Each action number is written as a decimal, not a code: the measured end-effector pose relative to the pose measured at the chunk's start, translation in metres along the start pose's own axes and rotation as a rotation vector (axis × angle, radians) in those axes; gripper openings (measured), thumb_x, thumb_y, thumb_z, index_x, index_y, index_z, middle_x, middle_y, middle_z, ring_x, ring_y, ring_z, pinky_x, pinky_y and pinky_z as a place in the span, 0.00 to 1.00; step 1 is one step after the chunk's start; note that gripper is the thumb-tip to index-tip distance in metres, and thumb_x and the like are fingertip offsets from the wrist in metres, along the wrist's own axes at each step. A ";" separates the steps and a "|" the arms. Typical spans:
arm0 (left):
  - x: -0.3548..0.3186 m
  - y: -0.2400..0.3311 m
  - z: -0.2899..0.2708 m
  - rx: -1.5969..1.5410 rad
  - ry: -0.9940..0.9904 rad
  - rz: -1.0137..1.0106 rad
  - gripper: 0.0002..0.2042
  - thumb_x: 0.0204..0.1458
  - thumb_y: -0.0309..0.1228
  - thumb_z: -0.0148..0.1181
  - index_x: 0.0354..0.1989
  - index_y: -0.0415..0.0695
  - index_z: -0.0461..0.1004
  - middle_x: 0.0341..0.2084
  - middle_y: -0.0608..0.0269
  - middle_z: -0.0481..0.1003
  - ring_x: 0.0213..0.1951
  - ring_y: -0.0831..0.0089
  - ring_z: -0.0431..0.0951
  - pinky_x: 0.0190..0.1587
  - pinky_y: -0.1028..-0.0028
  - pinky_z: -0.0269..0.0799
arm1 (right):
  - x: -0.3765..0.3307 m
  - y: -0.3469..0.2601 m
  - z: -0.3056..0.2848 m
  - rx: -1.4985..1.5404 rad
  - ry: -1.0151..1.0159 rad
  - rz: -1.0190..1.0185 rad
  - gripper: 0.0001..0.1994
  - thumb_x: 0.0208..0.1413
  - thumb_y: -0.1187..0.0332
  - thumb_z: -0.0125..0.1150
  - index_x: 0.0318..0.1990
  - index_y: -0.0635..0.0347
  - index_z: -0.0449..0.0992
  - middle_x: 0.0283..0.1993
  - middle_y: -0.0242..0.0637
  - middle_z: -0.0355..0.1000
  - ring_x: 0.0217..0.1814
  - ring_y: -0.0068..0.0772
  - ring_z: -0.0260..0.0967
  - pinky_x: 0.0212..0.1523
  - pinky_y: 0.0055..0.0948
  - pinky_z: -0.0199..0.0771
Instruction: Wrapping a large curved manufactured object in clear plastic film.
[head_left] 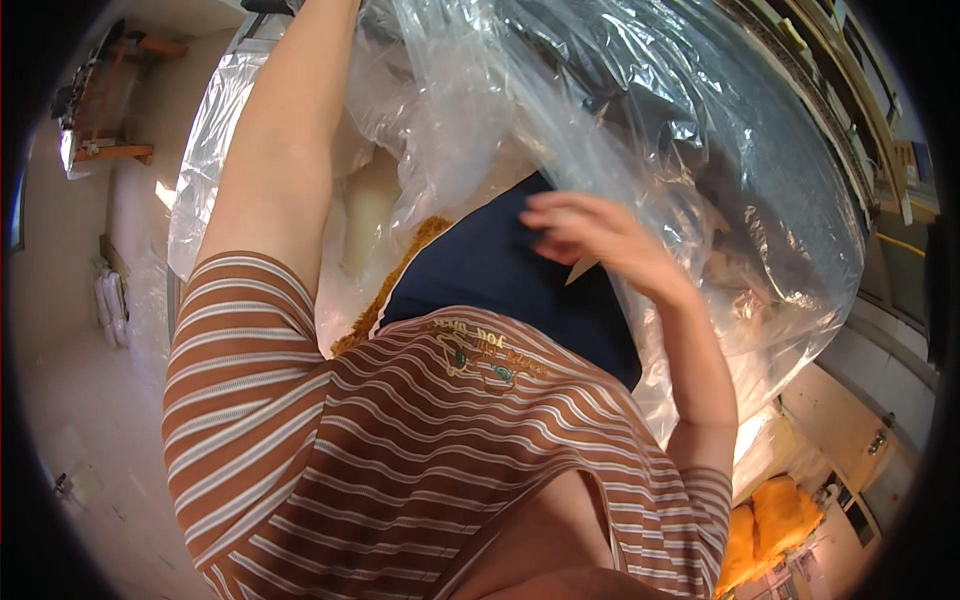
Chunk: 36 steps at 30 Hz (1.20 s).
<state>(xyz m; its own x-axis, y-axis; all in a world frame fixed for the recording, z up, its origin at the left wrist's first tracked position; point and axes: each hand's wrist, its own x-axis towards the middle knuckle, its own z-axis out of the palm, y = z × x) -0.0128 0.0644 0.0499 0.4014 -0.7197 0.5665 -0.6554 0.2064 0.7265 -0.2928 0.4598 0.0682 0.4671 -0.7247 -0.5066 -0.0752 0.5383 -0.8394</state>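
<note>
Fingers of the right hand (610, 238), half curled and blurred, hover over dark cloth (470, 265); whether they pinch anything cannot be told. Clear film (780, 170) spreads ahead and rightward, probably light, limp, slippery and easily torn (a gathered fold should hold best). The frame's top edge cuts off the left hand, leaving its hold unknown

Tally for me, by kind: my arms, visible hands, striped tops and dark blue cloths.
Arms: 2, left arm and right arm
Visible hands: 1, right hand
Striped top: 1
Dark blue cloth: 1
Total: 5
</note>
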 end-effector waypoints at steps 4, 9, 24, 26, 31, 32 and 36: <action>0.011 -0.012 0.008 -0.103 0.048 -0.015 0.15 0.46 0.45 0.57 0.26 0.45 0.78 0.23 0.55 0.76 0.28 0.63 0.75 0.36 0.68 0.66 | 0.130 0.063 0.049 -0.444 0.275 -0.342 0.18 0.58 0.59 0.49 0.49 0.65 0.69 0.43 0.37 0.72 0.47 0.29 0.65 0.47 0.25 0.64; 0.005 -0.010 -0.018 -0.173 0.067 0.049 0.13 0.47 0.42 0.57 0.28 0.44 0.77 0.25 0.54 0.76 0.30 0.64 0.75 0.36 0.70 0.66 | 0.088 0.017 0.032 -0.344 -0.280 -0.287 0.13 0.58 0.62 0.47 0.31 0.63 0.72 0.30 0.30 0.72 0.36 0.16 0.63 0.38 0.23 0.65; 0.027 -0.019 0.009 -0.018 -0.233 0.215 0.18 0.45 0.51 0.58 0.33 0.51 0.80 0.31 0.61 0.78 0.35 0.67 0.76 0.39 0.71 0.68 | -0.516 0.100 -0.060 -0.386 1.671 -0.140 0.13 0.54 0.64 0.52 0.35 0.69 0.73 0.36 0.37 0.73 0.39 0.32 0.70 0.40 0.26 0.68; -0.003 0.016 0.014 0.028 -0.387 0.322 0.19 0.47 0.51 0.56 0.36 0.50 0.79 0.33 0.59 0.77 0.36 0.64 0.76 0.41 0.71 0.67 | -0.565 0.118 -0.044 -0.768 1.979 0.176 0.13 0.54 0.64 0.52 0.40 0.65 0.73 0.40 0.38 0.73 0.43 0.33 0.69 0.43 0.27 0.67; -0.025 0.027 0.018 -0.011 -0.360 0.379 0.19 0.47 0.50 0.55 0.37 0.47 0.78 0.34 0.57 0.77 0.36 0.62 0.76 0.41 0.71 0.67 | -0.484 0.008 -0.074 -2.134 2.239 0.335 0.14 0.52 0.71 0.52 0.48 0.57 0.71 0.49 0.38 0.69 0.51 0.40 0.64 0.55 0.32 0.59; -0.015 0.017 0.002 0.101 -0.255 0.325 0.19 0.48 0.49 0.55 0.37 0.47 0.78 0.32 0.57 0.78 0.34 0.61 0.76 0.39 0.70 0.68 | -0.423 0.004 -0.068 -2.066 2.203 0.132 0.15 0.49 0.75 0.52 0.47 0.58 0.71 0.53 0.39 0.65 0.55 0.39 0.60 0.58 0.33 0.55; -0.010 -0.001 -0.036 0.135 -0.313 0.290 0.20 0.49 0.50 0.54 0.37 0.44 0.78 0.31 0.58 0.78 0.34 0.63 0.76 0.39 0.70 0.68 | -0.286 0.068 -0.122 -1.919 1.609 -0.044 0.17 0.55 0.61 0.53 0.51 0.53 0.69 0.57 0.40 0.62 0.60 0.40 0.57 0.58 0.39 0.54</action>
<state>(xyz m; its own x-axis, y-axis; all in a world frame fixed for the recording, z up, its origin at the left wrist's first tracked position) 0.0072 0.0952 0.0580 -0.0108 -0.8149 0.5796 -0.7981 0.3562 0.4860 -0.5388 0.6510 0.1324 -0.1284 -0.8221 0.5547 -0.8245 0.3993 0.4009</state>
